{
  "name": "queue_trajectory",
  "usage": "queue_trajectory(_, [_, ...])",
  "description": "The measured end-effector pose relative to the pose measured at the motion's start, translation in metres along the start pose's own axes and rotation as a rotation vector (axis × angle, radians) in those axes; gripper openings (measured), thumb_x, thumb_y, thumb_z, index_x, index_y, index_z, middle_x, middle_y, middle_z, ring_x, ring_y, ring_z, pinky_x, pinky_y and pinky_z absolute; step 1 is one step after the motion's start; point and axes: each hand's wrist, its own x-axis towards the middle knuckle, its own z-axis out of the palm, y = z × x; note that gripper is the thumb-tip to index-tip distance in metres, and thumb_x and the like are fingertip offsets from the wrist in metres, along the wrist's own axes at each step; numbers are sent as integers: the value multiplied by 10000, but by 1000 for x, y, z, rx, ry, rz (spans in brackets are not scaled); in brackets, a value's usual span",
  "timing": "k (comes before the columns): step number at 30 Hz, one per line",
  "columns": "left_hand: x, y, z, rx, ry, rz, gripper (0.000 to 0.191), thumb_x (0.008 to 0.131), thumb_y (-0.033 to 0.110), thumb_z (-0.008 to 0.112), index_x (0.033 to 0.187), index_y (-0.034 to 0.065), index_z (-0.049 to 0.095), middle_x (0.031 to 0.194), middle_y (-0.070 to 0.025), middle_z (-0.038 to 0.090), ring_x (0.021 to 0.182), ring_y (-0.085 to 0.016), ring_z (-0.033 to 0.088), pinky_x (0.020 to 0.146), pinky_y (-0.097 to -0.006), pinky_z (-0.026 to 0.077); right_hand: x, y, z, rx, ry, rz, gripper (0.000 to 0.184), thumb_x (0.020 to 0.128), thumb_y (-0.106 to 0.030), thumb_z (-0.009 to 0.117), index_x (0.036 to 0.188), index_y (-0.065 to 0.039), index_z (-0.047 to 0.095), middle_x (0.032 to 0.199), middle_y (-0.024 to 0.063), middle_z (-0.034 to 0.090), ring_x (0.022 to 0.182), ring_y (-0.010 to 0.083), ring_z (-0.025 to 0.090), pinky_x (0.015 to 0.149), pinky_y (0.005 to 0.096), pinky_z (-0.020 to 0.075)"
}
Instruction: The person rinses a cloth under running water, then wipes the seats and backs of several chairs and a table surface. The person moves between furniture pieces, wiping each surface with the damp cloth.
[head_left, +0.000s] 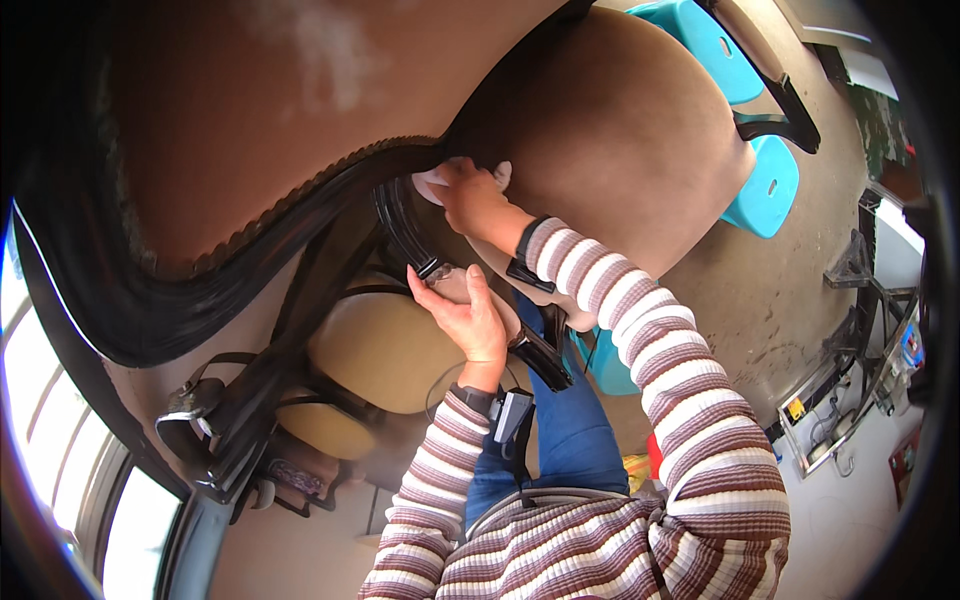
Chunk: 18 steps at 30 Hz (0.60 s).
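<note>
A large chair with brown, smooth upholstery (600, 142) lies before me, its black curved armrest (401, 217) carrying a padded beige section (454, 286). My left hand (469, 319) is around that pad, thumb on one side and fingers on the other. Farther up, my right hand (472, 199) presses a crumpled pale cloth (427, 186) against the place where armrest and upholstery meet; part of the cloth sticks out beyond its fingers. The fingertips of my right hand are partly hidden.
A brown surface with a black, scalloped edge (300, 199) fills the upper left. Tan round seats (386, 349) stand below it. Turquoise plastic stools (761, 187) are at the right, behind the chair. Metal-framed equipment (832, 442) stands at the far right.
</note>
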Motion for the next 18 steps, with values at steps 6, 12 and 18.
queue_trajectory(6, [0,3,2,1,7,34,817,873,238,706,1469,-46,224,1398,-264,400,1279,-357,424,1104,-409,307,-129,17,-8,134,-334,-139,312,715,-83,662,1004,-159,752,1337,10,547,1104,310,528,873,435,493])
queue_trajectory(12, [1,1,2,-12,-1,19,816,873,222,703,1473,-37,215,1386,-268,405,1256,-350,442,1090,-408,324,-260,66,-49,291,-297,-80,466,684,-58,631,1091,-262,732,1276,-31,574,1059,257,534,903,401,472])
queue_trajectory(18, [3,-1,3,-32,-13,10,823,880,232,700,1481,-24,200,1381,-259,407,1214,-344,472,1057,-409,364,-332,108,-89,51,-449,332,354,697,-88,595,987,-211,757,1207,28,604,1102,266,548,906,398,496])
